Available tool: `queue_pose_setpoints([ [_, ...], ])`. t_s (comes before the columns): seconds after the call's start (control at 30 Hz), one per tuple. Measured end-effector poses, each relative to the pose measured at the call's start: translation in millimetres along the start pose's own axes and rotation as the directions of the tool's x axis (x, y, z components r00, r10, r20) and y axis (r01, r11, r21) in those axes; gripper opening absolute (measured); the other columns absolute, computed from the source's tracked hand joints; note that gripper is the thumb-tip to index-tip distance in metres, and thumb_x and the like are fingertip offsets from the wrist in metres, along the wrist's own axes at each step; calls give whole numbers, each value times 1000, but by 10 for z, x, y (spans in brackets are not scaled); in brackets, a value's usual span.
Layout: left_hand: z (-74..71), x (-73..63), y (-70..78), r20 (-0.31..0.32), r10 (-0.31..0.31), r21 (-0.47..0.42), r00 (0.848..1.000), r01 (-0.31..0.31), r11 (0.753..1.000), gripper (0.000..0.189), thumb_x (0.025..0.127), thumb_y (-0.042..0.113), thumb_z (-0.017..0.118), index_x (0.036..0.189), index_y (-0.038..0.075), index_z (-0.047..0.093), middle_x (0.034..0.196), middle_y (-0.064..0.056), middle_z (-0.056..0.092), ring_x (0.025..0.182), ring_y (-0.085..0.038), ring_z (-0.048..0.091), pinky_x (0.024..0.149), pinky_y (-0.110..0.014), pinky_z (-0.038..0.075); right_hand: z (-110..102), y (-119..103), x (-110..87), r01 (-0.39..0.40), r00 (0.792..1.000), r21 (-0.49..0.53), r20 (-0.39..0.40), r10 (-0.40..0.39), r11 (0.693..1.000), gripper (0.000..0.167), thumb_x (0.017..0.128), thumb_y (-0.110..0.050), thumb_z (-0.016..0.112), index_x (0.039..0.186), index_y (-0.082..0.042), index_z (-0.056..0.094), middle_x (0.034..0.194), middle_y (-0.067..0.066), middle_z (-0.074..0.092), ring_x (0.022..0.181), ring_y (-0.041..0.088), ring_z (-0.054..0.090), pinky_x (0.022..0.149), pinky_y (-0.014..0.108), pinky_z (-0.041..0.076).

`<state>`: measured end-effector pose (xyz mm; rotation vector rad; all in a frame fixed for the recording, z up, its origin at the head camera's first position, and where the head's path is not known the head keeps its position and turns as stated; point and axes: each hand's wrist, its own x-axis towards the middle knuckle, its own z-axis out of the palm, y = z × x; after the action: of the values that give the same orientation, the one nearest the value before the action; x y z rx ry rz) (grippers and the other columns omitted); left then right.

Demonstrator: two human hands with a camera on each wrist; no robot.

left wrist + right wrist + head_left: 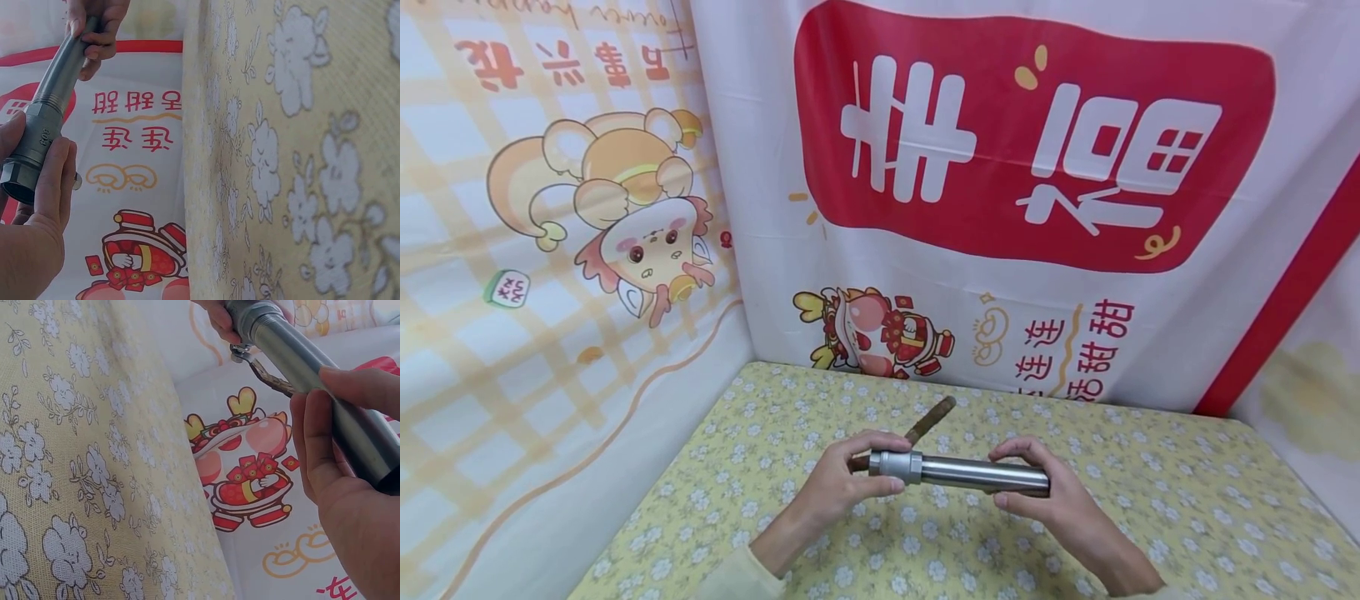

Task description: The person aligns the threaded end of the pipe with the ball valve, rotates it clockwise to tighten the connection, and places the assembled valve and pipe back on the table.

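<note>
A shiny steel pipe (983, 473) lies nearly level between the two hands, above the table. Its threaded end meets a steel valve (36, 140) with raised marks on its body; some bare thread shows at the joint in the left wrist view. My left hand (844, 475) grips the valve, thumb and fingers on opposite sides. A brownish lever handle (934, 418) slants up and away from behind the valve; its metal bracket shows in the right wrist view. My right hand (1063, 490) holds the pipe near its far end, fingers curled round it.
The table is covered by a yellow flowered cloth (820, 400). Behind it hangs a white curtain with a red printed panel (1000, 108). A checked cartoon curtain (452, 208) closes off the left side, and pale fabric (1315, 417) the right.
</note>
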<state>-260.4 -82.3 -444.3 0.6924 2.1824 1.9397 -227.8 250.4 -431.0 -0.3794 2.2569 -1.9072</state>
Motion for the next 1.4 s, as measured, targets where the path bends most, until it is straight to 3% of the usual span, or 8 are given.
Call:
queue_pose_setpoints([
  [0.43,20,-7,25,4,1,-15,1000,-1,1000,43,94,17,86,136,16,76,148,-6,68,125,-27,60,102,-46,50,-71,-30,17,-54,999,-6,4,54,999,51,98,-15,82,140,1,57,135,12,60,111,26,67,90,41,62],
  [1.03,18,-10,8,2,9,-13,1000,-9,1000,43,94,16,86,135,16,76,148,-7,68,126,-27,60,102,-46,51,-28,-21,42,-68,996,-39,-68,65,997,45,100,-22,81,135,-1,64,127,12,64,105,22,68,90,38,61],
  [1.4,17,-13,8,0,20,-10,1000,-20,1000,44,94,15,86,136,15,75,150,-7,67,126,-27,60,102,-45,51,43,-32,58,-114,983,24,-141,116,993,46,99,-22,82,136,0,66,129,10,66,106,21,73,96,39,63],
])
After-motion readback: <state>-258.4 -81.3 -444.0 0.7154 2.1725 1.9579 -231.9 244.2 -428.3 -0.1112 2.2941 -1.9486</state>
